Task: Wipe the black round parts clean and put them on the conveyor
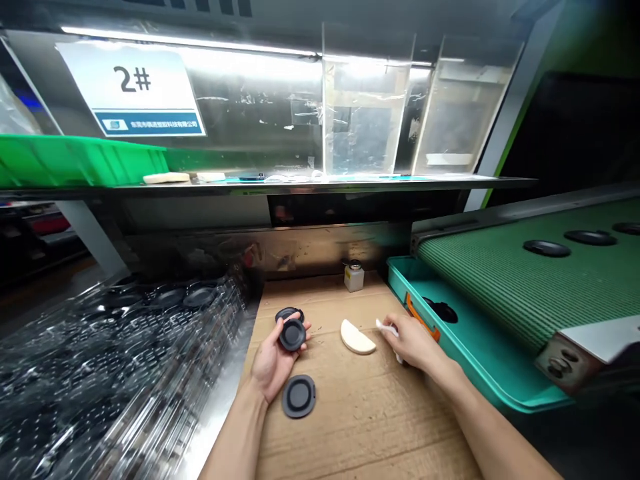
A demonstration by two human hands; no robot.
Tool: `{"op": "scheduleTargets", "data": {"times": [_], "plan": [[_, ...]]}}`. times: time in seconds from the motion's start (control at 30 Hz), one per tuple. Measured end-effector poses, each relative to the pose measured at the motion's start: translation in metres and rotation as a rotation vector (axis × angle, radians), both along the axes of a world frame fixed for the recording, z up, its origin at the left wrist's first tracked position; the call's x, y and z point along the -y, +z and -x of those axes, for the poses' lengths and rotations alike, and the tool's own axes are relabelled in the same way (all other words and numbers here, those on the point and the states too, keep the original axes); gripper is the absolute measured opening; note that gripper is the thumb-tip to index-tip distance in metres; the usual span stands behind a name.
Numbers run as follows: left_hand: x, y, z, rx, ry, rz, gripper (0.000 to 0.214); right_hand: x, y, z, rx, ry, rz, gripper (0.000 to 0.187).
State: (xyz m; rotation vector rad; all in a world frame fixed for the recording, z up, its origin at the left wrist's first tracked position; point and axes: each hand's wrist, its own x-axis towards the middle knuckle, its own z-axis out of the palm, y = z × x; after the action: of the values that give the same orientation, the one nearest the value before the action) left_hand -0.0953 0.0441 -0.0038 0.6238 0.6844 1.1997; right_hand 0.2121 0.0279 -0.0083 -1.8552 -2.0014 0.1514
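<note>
Near the counter's (pixel 370 420) left edge, my left hand (pixel 273 363) grasps a black round plastic-looking disc (pixel 293 335), leftward of my right hand (pixel 413 341) pinching crumpled white cloth (pixel 384 326).

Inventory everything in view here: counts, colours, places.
Cardboard: 1, brown, centre
Discs: 3, dark, one held, two beside it
White piece: 1, white, held right
Half-round pad: 1, cream, mid-cardboard
Bottle: 1, whitish, cardboard's far end
Bin: 1, teal, right, black item inside
Conveyor: 1, green, right, carrying three black rounds
Trays: count unclear, transparent, left, holding dark pieces
Shelf: 1, metallic, above
Crate: 1, green, shelf's left
Blocks: 2, cream, on shelf
Sign: 1, white-and-blue, upper left
Panels: 2, transparent, above shelf
Left hand: 1, holding a disc
Right hand: 1, holding white piece
</note>
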Motion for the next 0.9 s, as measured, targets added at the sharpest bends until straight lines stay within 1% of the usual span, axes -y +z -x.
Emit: {"op": "scheduleTargets", "data": {"times": [0.1, 0.2, 0.27, 0.33, 0.4, 0.47, 0.57, 0.73, 0.83, 0.9], "plan": [[0.008, -0.003, -0.016, 0.033, -0.074, 0.031, 0.048, -0.017, 0.009, 0.005, -0.054, -0.033, -0.165, 0.027], [0.015, -0.005, -0.034, 0.087, -0.148, 0.096, 0.05, -0.052, 0.031, 0.013, -0.031, -0.064, -0.244, 0.028], [0.018, -0.008, -0.04, 0.119, -0.21, 0.123, 0.051, -0.082, 0.049, 0.019, 0.024, -0.113, -0.246, 0.03], [0.018, -0.011, -0.042, 0.146, -0.259, 0.137, 0.052, -0.112, 0.065, 0.024, 0.081, -0.154, -0.205, 0.033], [0.016, -0.014, -0.039, 0.184, -0.256, 0.15, 0.051, -0.137, 0.076, 0.025, 0.111, -0.156, -0.163, 0.034], [0.013, -0.016, -0.036, 0.231, -0.221, 0.176, 0.05, -0.155, 0.082, 0.026, 0.128, -0.127, -0.121, 0.033], [0.007, -0.018, -0.032, 0.286, -0.193, 0.211, 0.048, -0.17, 0.083, 0.024, 0.159, -0.075, -0.053, 0.031], [0.002, -0.02, -0.033, 0.319, -0.181, 0.227, 0.047, -0.181, 0.079, 0.024, 0.184, -0.013, 0.001, 0.029], [0.001, -0.021, -0.033, 0.317, -0.182, 0.223, 0.043, -0.184, 0.081, 0.023, 0.17, 0.011, -0.001, 0.028], [0.0, -0.021, -0.033, 0.32, -0.182, 0.216, 0.04, -0.179, 0.084, 0.022, 0.154, 0.014, -0.016, 0.028]]}}
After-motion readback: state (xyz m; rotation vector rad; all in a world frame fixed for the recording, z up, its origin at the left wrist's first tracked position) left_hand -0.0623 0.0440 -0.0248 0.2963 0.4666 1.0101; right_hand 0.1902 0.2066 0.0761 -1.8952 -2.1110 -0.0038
